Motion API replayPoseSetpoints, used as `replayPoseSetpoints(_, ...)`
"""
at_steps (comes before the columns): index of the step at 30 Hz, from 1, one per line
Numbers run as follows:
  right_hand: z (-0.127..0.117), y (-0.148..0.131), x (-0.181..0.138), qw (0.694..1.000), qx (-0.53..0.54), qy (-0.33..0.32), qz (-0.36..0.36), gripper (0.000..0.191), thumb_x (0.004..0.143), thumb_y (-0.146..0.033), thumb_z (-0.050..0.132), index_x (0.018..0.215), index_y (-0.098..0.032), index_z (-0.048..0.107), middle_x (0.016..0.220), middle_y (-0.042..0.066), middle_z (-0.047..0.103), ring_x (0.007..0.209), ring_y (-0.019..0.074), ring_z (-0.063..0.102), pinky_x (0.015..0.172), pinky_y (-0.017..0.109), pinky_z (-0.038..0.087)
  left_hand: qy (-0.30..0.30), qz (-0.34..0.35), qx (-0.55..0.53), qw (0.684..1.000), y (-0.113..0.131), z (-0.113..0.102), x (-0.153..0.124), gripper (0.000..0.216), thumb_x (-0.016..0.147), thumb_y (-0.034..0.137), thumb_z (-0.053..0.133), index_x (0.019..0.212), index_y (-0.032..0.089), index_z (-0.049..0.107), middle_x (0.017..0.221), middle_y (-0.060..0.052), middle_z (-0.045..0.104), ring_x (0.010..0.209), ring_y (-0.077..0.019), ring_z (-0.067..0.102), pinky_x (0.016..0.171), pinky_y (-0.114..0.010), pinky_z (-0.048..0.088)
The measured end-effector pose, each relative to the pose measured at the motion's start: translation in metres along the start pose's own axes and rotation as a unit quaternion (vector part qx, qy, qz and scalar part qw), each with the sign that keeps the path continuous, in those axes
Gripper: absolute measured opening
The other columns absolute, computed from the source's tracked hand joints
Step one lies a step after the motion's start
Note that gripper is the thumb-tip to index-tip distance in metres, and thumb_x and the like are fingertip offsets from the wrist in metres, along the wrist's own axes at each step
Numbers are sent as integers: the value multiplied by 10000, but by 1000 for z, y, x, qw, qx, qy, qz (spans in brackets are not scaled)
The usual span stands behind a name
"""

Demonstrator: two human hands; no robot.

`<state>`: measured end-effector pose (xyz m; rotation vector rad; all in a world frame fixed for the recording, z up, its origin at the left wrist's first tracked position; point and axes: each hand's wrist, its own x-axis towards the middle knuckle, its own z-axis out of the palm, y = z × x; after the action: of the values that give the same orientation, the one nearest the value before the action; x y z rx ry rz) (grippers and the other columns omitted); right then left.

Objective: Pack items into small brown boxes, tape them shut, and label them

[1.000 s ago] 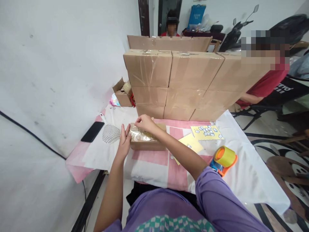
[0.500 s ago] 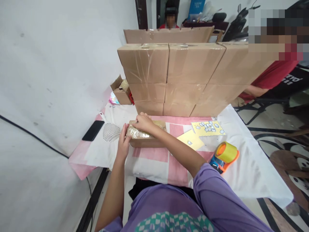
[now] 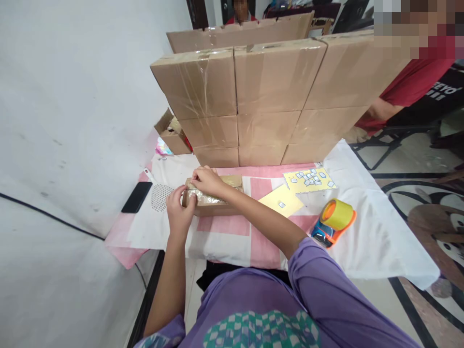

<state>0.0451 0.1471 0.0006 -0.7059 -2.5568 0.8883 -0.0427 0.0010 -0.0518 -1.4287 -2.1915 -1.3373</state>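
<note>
Right hand (image 3: 208, 182) sat on the left part of the lid, fingertips drawn together on glossy clear packing tape (image 3: 205, 198); couldn't tell whether they had an edge of it pinched. Left hand (image 3: 179, 212) was the main change: a second ago its fingers stood nearly straight along the end, now they were bent over the top left edge, thumb toward the front corner, close to the right fingertips. Full clamp or just bracing, couldn't tell.

Small oblong brown cardboard box (image 3: 217, 209) lay flat on the pink and white tablecloth (image 3: 224, 251), in front of the person, tape side up. My read: both hands now on the left end, so the work had narrowed to the tape there; tape looked wrinkled, bond not confirmed.

Further out: white perforated paddle (image 3: 162, 197) just left of the box, black flat phone (image 3: 137, 197) beyond it. Two yellow paper sheets (image 3: 286, 194) to the right, then a yellow tape roll (image 3: 339, 215) on its orange and blue dispenser (image 3: 324, 233), apart from both hands. Stacked brown carton wall (image 3: 270, 101) stood behind
</note>
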Motion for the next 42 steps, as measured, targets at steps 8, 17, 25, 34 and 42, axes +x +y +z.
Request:
replayPoseSetpoints(8, 1, 3, 6, 999, -31, -6, 22, 182, 989, -322, 546, 935, -206, 675, 1132, 62, 706, 1099, 241, 565, 954, 371, 386, -47, 108, 56, 991, -11, -25, 11, 207, 966, 364, 625, 1055, 293, 798, 1097, -70, 784, 1044, -284, 637, 1016, -455, 392)
replayPoseSetpoints(17, 2, -5, -3, 993, -91, 20, 68, 481, 962, -377, 640, 1345, -97, 558, 1463, 222, 508, 1309, 359, 465, 1085, 518, 401, -144, 173, 49, 973, -38, -43, 6, 177, 904, 361, 675, 1024, 327, 800, 1077, -45, 798, 1010, -295, 635, 967, -445, 416)
replayPoseSetpoints(25, -37, -19, -34, 977, -129, 92, 141, 443, 960, -452, 665, 1268, -135, 634, 1346, 134, 632, 1266, 331, 512, 1075, 487, 379, -63, 180, 51, 980, -18, -25, -6, 119, 927, 304, 649, 863, 213, 693, 1090, -122, 773, 1096, -309, 679, 1034, -498, 483)
replayPoseSetpoints(34, -84, 127, -241, 944, -141, 95, 282, 455, 974, -40, 419, 1261, -236, 713, 1222, 134, 636, 1118, 277, 573, 913, 375, 441, 44, 171, -14, 984, -23, 8, -42, 230, 944, 191, 561, 1134, 131, 675, 1226, -235, 719, 1257, -347, 659, 1078, -554, 526)
replayPoseSetpoints(42, -60, 170, -266, 943, -204, 40, 258, 379, 991, -72, 437, 1243, -216, 681, 1284, 160, 571, 1125, 299, 510, 874, 391, 429, 65, 133, -3, 989, -23, 23, -28, 219, 937, 228, 521, 1116, 195, 642, 1210, -176, 720, 1230, -331, 673, 1073, -558, 527)
